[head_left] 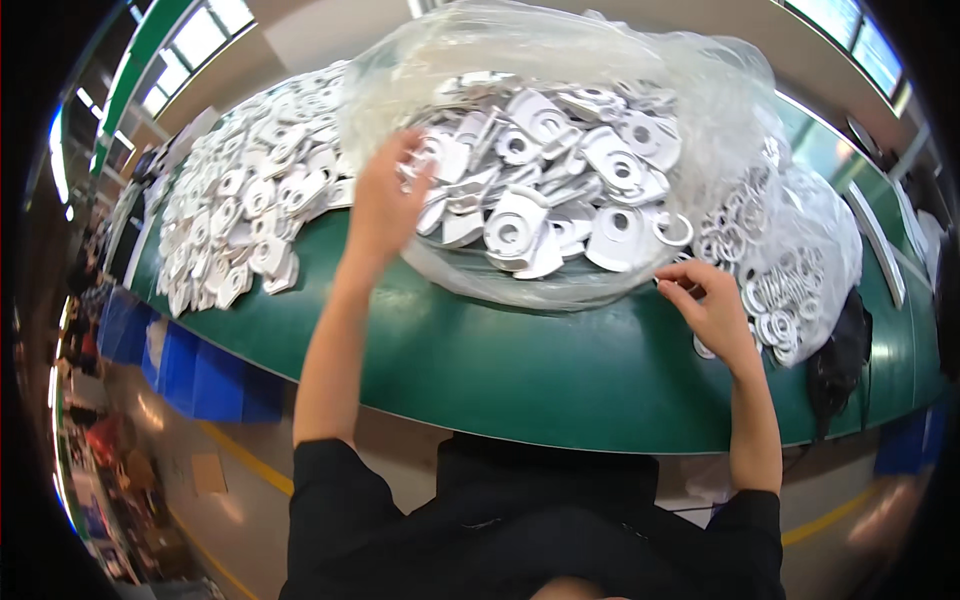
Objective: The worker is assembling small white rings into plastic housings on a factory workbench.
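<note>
Head view shows the left hand (pixel 385 205) spread open inside the bag (pixel 560 60) of white parts (pixel 545 190) mid-table (pixel 480 350), the right hand (pixel 712 308) pinching the bag's near edge, best held taut while scooping.

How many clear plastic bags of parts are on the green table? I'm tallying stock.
2: a large bag of white plates mid-table, left hand inside; a smaller bag of rings beside the right hand. Others may be hidden.
</note>
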Action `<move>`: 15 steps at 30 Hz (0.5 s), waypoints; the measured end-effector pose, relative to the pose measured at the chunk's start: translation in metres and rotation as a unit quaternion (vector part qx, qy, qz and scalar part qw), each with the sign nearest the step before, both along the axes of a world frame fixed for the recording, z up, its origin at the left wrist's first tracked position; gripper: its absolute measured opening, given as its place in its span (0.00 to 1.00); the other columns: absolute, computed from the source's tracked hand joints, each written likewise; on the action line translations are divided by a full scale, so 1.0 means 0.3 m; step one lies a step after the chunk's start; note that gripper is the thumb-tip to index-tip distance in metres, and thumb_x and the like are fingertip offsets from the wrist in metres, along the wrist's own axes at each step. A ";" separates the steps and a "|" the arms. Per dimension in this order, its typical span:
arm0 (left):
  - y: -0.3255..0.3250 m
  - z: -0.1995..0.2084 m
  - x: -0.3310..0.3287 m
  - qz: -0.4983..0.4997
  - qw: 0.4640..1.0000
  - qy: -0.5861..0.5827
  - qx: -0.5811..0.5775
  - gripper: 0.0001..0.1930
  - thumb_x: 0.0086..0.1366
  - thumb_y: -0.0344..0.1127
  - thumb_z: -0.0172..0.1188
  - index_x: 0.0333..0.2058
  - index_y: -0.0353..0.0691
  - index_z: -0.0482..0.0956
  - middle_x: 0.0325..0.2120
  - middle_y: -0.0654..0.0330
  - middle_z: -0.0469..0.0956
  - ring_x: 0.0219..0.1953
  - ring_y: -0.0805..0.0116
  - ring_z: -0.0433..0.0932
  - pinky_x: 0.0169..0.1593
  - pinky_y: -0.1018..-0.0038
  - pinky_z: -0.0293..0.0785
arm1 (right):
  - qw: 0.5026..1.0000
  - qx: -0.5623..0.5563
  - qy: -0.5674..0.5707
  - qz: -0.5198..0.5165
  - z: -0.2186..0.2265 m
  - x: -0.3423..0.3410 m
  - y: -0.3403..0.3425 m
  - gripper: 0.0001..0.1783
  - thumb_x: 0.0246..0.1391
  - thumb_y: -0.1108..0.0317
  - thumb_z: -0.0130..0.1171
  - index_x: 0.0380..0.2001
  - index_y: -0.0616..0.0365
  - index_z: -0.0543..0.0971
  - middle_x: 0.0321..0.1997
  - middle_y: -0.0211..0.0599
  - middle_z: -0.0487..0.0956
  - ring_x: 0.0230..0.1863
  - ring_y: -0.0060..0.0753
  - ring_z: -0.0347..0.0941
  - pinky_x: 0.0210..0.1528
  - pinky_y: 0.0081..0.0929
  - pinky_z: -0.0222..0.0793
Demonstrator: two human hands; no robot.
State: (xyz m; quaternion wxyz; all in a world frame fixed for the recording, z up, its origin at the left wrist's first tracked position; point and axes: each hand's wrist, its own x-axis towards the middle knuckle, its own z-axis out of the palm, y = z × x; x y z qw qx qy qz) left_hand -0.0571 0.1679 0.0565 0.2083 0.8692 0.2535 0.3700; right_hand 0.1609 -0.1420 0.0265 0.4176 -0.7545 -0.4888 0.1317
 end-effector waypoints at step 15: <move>-0.314 -0.083 0.142 0.004 0.988 0.083 0.133 0.39 0.46 0.21 0.65 0.59 0.40 0.61 0.32 0.52 0.72 0.35 0.52 0.73 0.37 0.61 0.69 | 0.983 -0.155 -0.088 -0.035 0.066 0.141 -0.142 0.13 0.36 0.72 0.67 0.29 0.62 0.79 0.23 0.36 0.76 0.25 0.29 0.71 0.30 0.25 0.68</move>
